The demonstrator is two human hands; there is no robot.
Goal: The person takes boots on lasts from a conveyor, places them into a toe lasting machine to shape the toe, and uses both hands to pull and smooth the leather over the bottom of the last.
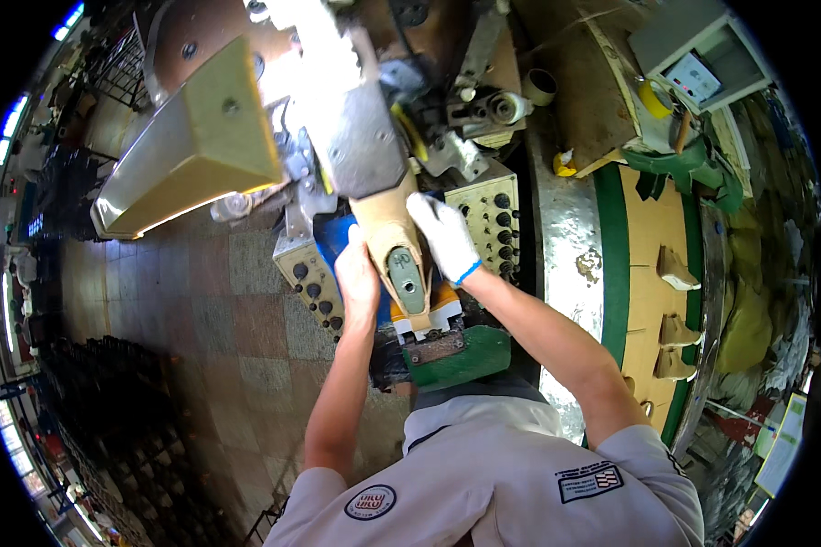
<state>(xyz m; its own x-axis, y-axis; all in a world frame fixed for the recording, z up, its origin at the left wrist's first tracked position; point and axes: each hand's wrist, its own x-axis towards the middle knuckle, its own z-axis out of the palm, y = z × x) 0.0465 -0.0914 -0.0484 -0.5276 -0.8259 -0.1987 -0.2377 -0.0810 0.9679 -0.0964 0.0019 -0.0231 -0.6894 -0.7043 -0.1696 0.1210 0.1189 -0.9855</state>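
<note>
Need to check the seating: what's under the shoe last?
Under the shoe last, a white-and-orange block and a green base show. Both hands, left and right, cover its sides; the contact is hidden.

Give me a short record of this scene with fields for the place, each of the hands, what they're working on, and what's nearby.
Place: workshop machine beside a green-edged conveyor
Left hand: bare, on the left side of the tan shoe
Right hand: white glove, on the shoe's right side
Work piece: shoe on a last, sole side up, toe in the machine
Nearby: knob panels; more tan shoes on the conveyor
</note>
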